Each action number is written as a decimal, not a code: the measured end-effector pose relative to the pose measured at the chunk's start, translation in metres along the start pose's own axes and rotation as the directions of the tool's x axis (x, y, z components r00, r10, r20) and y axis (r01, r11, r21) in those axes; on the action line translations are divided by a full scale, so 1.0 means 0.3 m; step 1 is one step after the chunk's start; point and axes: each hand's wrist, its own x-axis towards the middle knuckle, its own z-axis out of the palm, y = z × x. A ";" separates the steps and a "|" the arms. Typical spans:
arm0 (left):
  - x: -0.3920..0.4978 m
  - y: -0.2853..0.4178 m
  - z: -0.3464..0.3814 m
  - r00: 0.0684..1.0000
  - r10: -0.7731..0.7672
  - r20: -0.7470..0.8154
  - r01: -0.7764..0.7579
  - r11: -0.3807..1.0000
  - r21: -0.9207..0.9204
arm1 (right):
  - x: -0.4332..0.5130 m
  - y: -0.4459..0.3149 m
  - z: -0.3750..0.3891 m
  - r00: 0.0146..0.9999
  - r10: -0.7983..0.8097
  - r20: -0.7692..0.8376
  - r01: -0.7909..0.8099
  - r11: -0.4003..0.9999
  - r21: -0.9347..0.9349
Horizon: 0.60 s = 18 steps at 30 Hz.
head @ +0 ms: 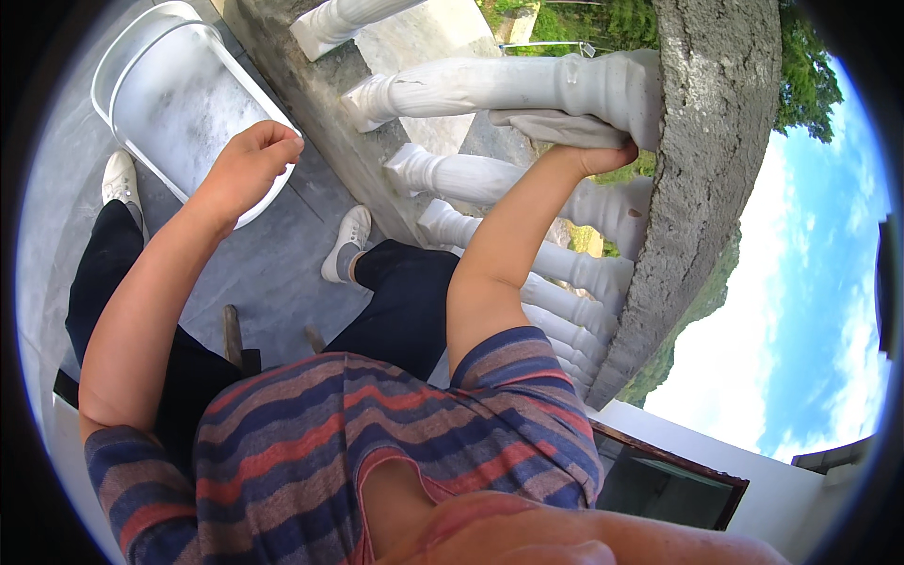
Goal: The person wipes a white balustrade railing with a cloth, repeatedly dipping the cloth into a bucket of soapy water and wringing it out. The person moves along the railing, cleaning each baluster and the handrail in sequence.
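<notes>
My left hand [263, 161] hangs in the air over the near edge of a white plastic tub [152, 164], its fingers curled in and nothing visible in them. Whitish suds cover the contents of the tub. At the right, my right hand [609, 157] reaches out to the balustrade, holding a grey cloth [565, 128] against the underside, as pictured, of a white baluster [508, 86]. The fingers are partly hidden behind the cloth and the baluster.
More white balusters [480, 176] run in a row under a rough concrete handrail [713, 141]. A concrete curb [332, 152] carries them. Wooden legs [232, 335] of what may be a seat stand between my legs on the grey floor [268, 282]. A framed window [667, 484] is behind.
</notes>
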 end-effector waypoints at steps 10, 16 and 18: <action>0.010 -0.032 0.028 0.999 -0.027 0.037 0.025 0.999 0.049 | -0.292 0.256 -0.069 0.909 -0.416 0.005 0.294 0.634 -0.716; 0.058 -0.091 0.053 0.998 -0.034 0.050 0.031 0.997 0.068 | -0.435 0.493 -0.197 0.870 -0.418 0.261 0.379 0.229 -0.896; 0.070 -0.105 0.067 0.998 -0.033 0.048 0.031 0.998 0.056 | -0.453 0.516 -0.206 0.856 -0.466 0.224 0.354 0.213 -0.911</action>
